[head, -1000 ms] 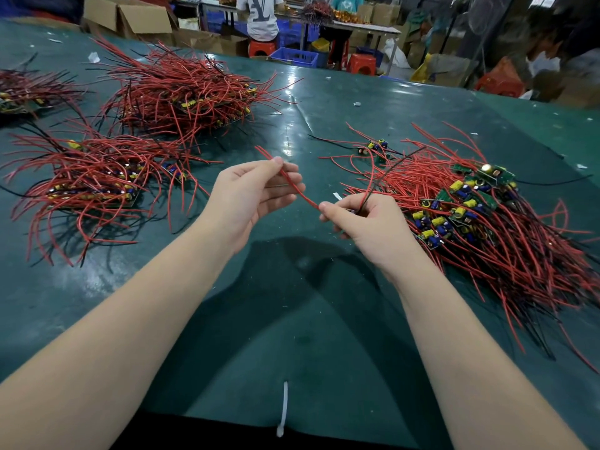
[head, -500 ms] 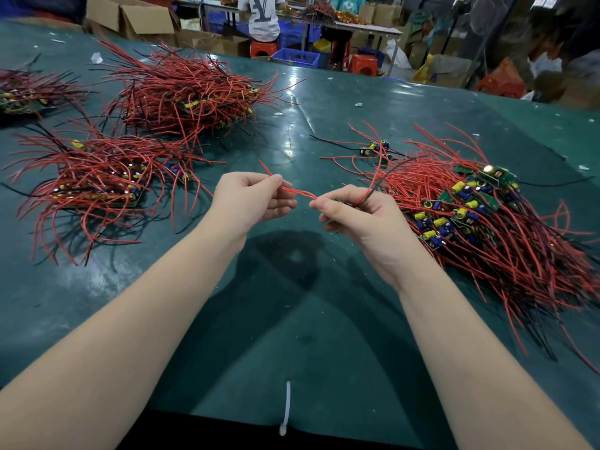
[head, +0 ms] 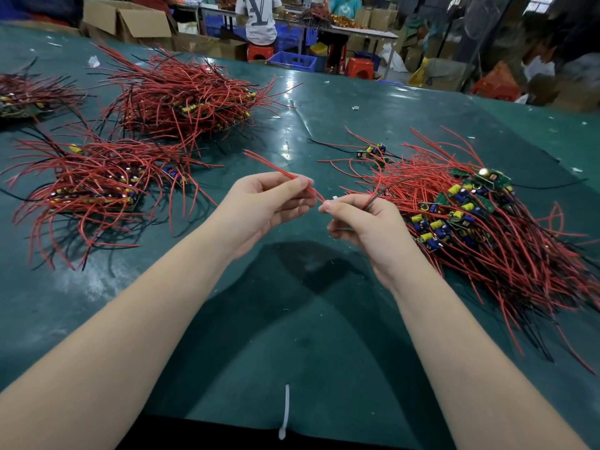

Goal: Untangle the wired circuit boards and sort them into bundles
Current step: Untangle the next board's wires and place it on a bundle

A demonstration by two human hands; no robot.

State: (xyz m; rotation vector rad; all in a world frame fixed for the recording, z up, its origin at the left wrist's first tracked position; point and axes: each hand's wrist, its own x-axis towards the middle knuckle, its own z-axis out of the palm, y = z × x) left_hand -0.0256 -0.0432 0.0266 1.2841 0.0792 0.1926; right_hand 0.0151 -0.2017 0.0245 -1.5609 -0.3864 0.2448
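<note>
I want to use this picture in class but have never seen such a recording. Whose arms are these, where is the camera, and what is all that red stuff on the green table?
The camera sits on a worker's head, looking down at their own bare arms. The left hand and right hand pinch the same red wires between them. On the green table lie heaps of small circuit boards with red and black wires: a loose tangled pile on the right, and separate bundles on the left. A white cable tie lies near the edge.

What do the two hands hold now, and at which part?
Both hold red wires. The left hand pinches them partway along, free ends pointing away. The right hand grips them nearer the pile; any board is hidden.
</note>
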